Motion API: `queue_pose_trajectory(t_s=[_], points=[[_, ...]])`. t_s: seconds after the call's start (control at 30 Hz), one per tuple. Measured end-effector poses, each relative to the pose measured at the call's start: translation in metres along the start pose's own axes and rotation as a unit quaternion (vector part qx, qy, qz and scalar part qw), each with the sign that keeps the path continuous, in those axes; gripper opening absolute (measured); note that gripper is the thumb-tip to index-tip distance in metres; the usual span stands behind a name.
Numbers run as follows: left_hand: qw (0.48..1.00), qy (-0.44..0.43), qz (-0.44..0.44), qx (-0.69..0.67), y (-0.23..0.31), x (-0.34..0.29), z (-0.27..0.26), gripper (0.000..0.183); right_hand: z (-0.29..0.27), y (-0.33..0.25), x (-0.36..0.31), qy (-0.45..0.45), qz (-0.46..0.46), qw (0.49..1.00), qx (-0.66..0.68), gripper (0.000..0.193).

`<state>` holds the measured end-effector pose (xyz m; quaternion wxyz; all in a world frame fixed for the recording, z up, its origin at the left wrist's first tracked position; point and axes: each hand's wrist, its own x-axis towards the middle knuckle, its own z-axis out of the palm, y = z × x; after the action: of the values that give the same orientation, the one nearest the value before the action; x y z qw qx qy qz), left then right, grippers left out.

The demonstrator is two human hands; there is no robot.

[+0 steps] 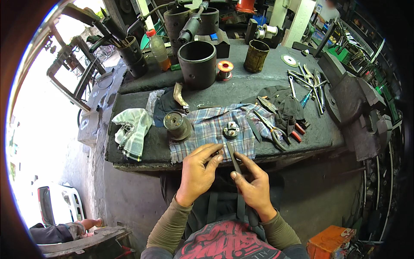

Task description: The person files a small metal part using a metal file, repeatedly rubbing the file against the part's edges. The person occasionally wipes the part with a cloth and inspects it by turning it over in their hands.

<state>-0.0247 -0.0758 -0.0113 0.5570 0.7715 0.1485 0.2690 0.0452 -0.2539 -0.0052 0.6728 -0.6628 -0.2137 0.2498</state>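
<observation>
My left hand (pixel 197 173) is closed, with a small copper-coloured metal piece (pixel 221 152) pinched at the fingertips, partly hidden by them. In my right hand (pixel 255 184) is a dark flat file (pixel 233 156), its tip pointing away from me beside the small piece. Both hands are over the near edge of a plaid cloth (pixel 202 118). Just beyond the file tip, a small round black part with metal terminals (pixel 231 130) rests on the cloth. A metal cylindrical housing (pixel 177 125) stands to its left. Pliers with red grips (pixel 271 127) lie to its right.
The dark workbench (pixel 241 90) carries a large black metal cylinder (pixel 196 64), a solder spool (pixel 224 70), a rusty can (pixel 256 56) and a plastic bottle (pixel 158 51). Wrenches and pliers (pixel 309 82) lie near a big vise (pixel 358 108). An orange box (pixel 331 242) sits at lower right.
</observation>
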Motion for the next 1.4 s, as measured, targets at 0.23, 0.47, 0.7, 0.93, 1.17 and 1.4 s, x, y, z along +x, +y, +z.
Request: queue_pose_trajectory(t_s=[0.23,0.47,0.7,0.93,1.17,1.4], points=[[0.990,-0.005,-0.105,-0.094,-0.003,0.001,0.004,0.028,-0.013,0.004,0.010,-0.094,0.171,0.865,0.462,0.063],[0.985,-0.009,-0.132,-0.110,-0.001,0.004,0.004,0.021,-0.013,0.013,0.012,-0.100,0.186,0.827,0.520,0.063],[0.972,-0.022,-0.130,-0.193,-0.003,0.005,0.012,0.020,0.000,0.011,0.000,0.050,0.008,0.997,0.051,0.050],[0.974,-0.033,-0.094,-0.204,-0.015,0.001,0.014,0.014,0.003,0.007,0.003,0.037,-0.127,0.978,-0.162,0.049],[0.962,-0.062,-0.105,-0.245,-0.021,0.007,0.007,0.012,0.003,0.003,0.003,0.027,-0.148,0.957,-0.248,0.056],[0.964,-0.061,-0.109,-0.234,-0.020,0.008,0.009,0.012,0.006,-0.001,0.014,0.017,-0.170,0.947,-0.271,0.055]])
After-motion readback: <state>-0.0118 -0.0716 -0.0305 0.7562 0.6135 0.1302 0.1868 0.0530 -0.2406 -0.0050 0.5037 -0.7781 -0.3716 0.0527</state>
